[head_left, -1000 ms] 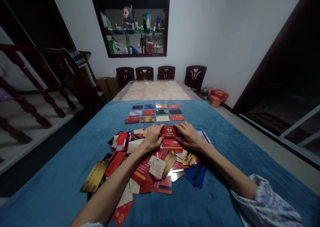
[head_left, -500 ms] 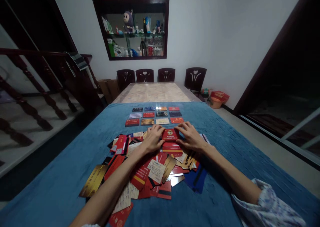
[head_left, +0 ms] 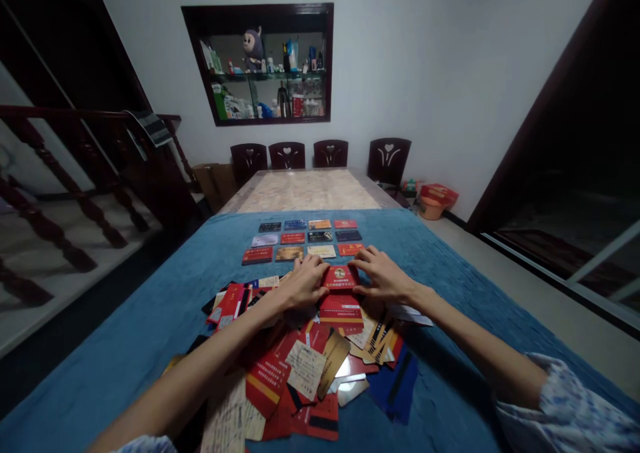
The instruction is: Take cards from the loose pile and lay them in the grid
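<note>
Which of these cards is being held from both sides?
The red card with the round emblem, between the left grip and right grip; the rest lie in tidy rows or the loose pile.

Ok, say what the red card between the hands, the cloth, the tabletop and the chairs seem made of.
Red card: likely smooth plastic, by its flat printed face; coated paper possible.
Cloth: soft, matte fabric, by its fine creases.
Tabletop: stone or an imitation, by its mottled pattern; finish unclear.
Chairs: probably dark wood, by colour and cut-out backs; finish too dim to tell.

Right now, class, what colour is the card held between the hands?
The card is mostly red, clearest in head view.
</note>
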`<state>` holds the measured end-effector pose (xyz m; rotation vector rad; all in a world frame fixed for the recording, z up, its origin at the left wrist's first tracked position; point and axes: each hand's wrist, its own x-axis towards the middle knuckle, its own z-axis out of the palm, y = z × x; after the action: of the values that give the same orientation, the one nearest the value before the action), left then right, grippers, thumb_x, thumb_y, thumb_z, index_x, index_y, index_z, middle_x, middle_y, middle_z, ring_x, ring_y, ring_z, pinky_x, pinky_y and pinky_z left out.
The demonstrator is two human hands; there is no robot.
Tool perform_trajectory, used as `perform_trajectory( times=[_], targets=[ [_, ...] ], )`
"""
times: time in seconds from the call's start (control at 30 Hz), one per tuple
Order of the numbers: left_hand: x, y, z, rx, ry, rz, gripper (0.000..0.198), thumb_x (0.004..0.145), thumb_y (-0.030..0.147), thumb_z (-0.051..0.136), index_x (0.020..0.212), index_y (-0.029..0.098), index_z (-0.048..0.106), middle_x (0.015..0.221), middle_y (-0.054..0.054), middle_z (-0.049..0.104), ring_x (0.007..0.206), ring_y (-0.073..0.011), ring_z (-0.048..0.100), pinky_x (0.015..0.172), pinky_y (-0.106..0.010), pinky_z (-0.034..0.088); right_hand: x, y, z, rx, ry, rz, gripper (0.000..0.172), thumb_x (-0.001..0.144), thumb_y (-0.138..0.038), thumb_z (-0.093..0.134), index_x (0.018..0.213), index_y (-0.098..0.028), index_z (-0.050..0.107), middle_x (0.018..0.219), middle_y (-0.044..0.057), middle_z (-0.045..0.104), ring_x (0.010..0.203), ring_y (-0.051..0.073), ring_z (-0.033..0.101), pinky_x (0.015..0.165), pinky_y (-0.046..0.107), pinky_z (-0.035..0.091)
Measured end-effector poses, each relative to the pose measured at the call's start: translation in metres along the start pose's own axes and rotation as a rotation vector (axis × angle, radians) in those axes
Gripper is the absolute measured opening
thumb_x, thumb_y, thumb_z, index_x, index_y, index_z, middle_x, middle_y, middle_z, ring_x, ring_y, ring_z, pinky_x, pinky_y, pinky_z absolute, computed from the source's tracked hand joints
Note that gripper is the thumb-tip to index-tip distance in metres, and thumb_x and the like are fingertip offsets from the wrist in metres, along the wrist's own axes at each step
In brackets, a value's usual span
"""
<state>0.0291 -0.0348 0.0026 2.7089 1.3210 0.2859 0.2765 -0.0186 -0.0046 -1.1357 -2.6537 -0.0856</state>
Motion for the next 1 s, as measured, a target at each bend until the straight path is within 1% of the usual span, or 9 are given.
perform_trajectory(
  times=[0.17, 0.33, 0.47, 0.6, 0.7, 0.83, 0.9, 1.0],
  targets=[
    [0.017, -0.006, -0.009, 0.048, 0.002, 0.01, 0.038, 0.083, 0.029, 0.063, 0.12, 0.02, 0.056, 0.123, -0.011, 0.055, 0.117, -0.0294, 0.046, 0.095, -0.047, 0.039, 0.01, 0.014, -0.007, 0.006, -0.005, -0.004, 0.05, 0.081, -0.044, 0.072, 0.123, -0.019, 0.064, 0.116, 0.014, 0.06, 0.106, 0.029, 0.049, 0.085, 0.041, 0.044],
    [0.039, -0.012, -0.02, 0.138, 0.006, 0.048, 0.038, 0.082, 0.029, 0.063, 0.118, 0.02, 0.058, 0.118, -0.011, 0.056, 0.114, -0.0293, 0.048, 0.095, -0.046, 0.039, 0.023, 0.033, -0.014, 0.02, -0.017, -0.005, 0.05, 0.081, -0.046, 0.071, 0.123, -0.019, 0.064, 0.115, 0.014, 0.06, 0.104, 0.029, 0.05, 0.083, 0.04, 0.045],
    [0.058, -0.018, -0.026, 0.174, 0.013, 0.075, 0.034, 0.082, 0.028, 0.062, 0.115, 0.02, 0.06, 0.119, -0.012, 0.057, 0.114, -0.0308, 0.048, 0.094, -0.047, 0.038, 0.034, 0.047, -0.021, 0.035, -0.012, -0.014, 0.044, 0.083, -0.046, 0.07, 0.116, -0.019, 0.067, 0.113, 0.014, 0.061, 0.101, 0.028, 0.05, 0.083, 0.04, 0.044],
    [0.079, -0.024, -0.031, 0.172, 0.025, 0.073, 0.031, 0.084, 0.029, 0.062, 0.113, 0.02, 0.061, 0.118, -0.012, 0.057, 0.115, -0.0307, 0.049, 0.095, -0.048, 0.037, 0.045, 0.064, -0.026, 0.023, -0.012, -0.003, 0.037, 0.083, -0.044, 0.07, 0.109, -0.019, 0.069, 0.11, 0.013, 0.06, 0.099, 0.028, 0.05, 0.082, 0.039, 0.044],
    [0.097, -0.028, -0.034, 0.198, 0.021, 0.066, 0.033, 0.083, 0.03, 0.062, 0.114, 0.019, 0.061, 0.121, -0.013, 0.056, 0.117, -0.0308, 0.048, 0.096, -0.047, 0.037, 0.055, 0.08, -0.026, 0.012, -0.014, -0.002, 0.033, 0.083, -0.043, 0.07, 0.104, -0.019, 0.069, 0.108, 0.013, 0.059, 0.099, 0.027, 0.049, 0.082, 0.038, 0.044],
    [0.121, -0.033, -0.036, 0.248, -0.006, 0.039, 0.03, 0.085, 0.028, 0.058, 0.113, 0.018, 0.061, 0.122, -0.014, 0.056, 0.115, -0.0307, 0.048, 0.094, -0.047, 0.038, 0.07, 0.103, -0.022, 0.018, -0.01, 0.017, 0.039, 0.083, -0.043, 0.07, 0.112, -0.018, 0.067, 0.109, 0.013, 0.058, 0.1, 0.028, 0.05, 0.084, 0.038, 0.044],
    [0.133, -0.037, -0.036, 0.258, -0.014, 0.028, 0.03, 0.085, 0.03, 0.057, 0.112, 0.018, 0.062, 0.122, -0.015, 0.057, 0.115, -0.0314, 0.048, 0.093, -0.048, 0.039, 0.078, 0.115, -0.019, 0.034, -0.014, 0.016, 0.036, 0.083, -0.042, 0.07, 0.111, -0.019, 0.067, 0.108, 0.012, 0.058, 0.1, 0.027, 0.051, 0.086, 0.038, 0.044],
    [0.151, -0.044, -0.035, 0.27, -0.027, 0.015, 0.031, 0.084, 0.032, 0.058, 0.111, 0.018, 0.062, 0.122, -0.015, 0.057, 0.117, -0.0324, 0.046, 0.094, -0.049, 0.038, 0.09, 0.13, -0.015, 0.042, -0.028, 0.026, 0.03, 0.083, -0.039, 0.07, 0.104, -0.018, 0.069, 0.107, 0.011, 0.058, 0.101, 0.026, 0.052, 0.088, 0.037, 0.044]
  ],
)
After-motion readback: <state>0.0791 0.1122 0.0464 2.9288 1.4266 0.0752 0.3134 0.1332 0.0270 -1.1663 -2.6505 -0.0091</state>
